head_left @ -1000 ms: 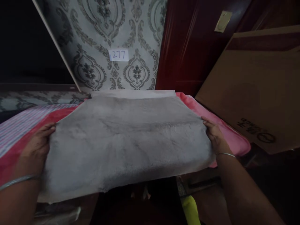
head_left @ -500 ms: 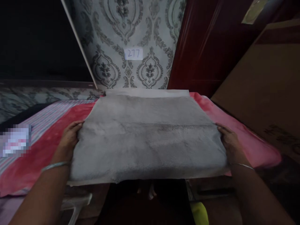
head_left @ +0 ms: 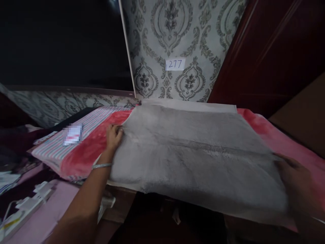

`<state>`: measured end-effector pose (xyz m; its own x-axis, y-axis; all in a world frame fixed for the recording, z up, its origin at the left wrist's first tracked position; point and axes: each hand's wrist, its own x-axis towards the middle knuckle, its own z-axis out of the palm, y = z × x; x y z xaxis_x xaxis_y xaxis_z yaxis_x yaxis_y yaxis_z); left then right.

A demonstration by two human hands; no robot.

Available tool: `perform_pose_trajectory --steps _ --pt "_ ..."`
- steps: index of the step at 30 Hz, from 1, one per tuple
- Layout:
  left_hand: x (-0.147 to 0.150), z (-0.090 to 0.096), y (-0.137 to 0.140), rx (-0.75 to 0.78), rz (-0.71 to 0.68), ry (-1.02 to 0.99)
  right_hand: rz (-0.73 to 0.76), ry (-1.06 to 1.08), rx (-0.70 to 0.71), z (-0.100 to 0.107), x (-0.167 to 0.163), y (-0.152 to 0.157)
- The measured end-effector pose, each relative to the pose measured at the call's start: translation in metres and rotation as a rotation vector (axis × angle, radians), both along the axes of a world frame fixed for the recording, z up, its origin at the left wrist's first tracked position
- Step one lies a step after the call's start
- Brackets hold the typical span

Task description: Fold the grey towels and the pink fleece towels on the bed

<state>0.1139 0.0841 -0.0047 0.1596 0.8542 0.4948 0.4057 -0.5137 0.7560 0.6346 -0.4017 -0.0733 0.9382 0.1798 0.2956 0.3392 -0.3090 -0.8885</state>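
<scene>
A large grey plush cloth point(head_left: 177, 159) lies spread over the table, with a crease running across its middle and its near edge hanging over the front. My left hand point(head_left: 113, 137) grips its left edge between thumb and fingers. On the opposite side, my right hand point(head_left: 296, 176) is closed on the right edge, dark and a little blurred, with some fingers hidden. Beneath the cloth, a white sheet point(head_left: 188, 105) shows along the far side. A red and pink blanket point(head_left: 93, 147) sticks out on both sides.
A dark television screen point(head_left: 63, 44) stands at the back left. The patterned wall bears a paper label point(head_left: 175, 64) reading 277. A dark red door point(head_left: 259, 51) and a cardboard box point(head_left: 302, 112) are at right. A white power strip point(head_left: 27, 210) lies at lower left.
My view has turned left, so the scene appears shifted right and more of the left side shows. Both hands remain on the cloth's side edges.
</scene>
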Motion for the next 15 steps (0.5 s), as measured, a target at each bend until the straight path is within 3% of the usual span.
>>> perform_pose_trajectory --steps 1,4,7,10,15 --pt "0.001 0.001 -0.004 0.116 -0.026 0.117 -0.067 -0.044 -0.06 -0.001 0.0 0.001" --pt "0.009 0.001 -0.014 0.409 -0.187 0.51 -0.064 -0.161 -0.109 -0.002 0.002 0.007" --pt "0.017 -0.001 -0.015 0.476 -0.336 0.709 -0.053 -0.371 -0.103 -0.001 0.002 0.015" --pt "0.021 -0.006 -0.006 0.486 -0.359 0.755 0.016 -0.537 -0.157 0.003 -0.002 0.026" --pt "0.026 -0.007 0.006 0.476 -0.287 0.681 0.059 -0.547 -0.355 0.006 0.0 0.037"
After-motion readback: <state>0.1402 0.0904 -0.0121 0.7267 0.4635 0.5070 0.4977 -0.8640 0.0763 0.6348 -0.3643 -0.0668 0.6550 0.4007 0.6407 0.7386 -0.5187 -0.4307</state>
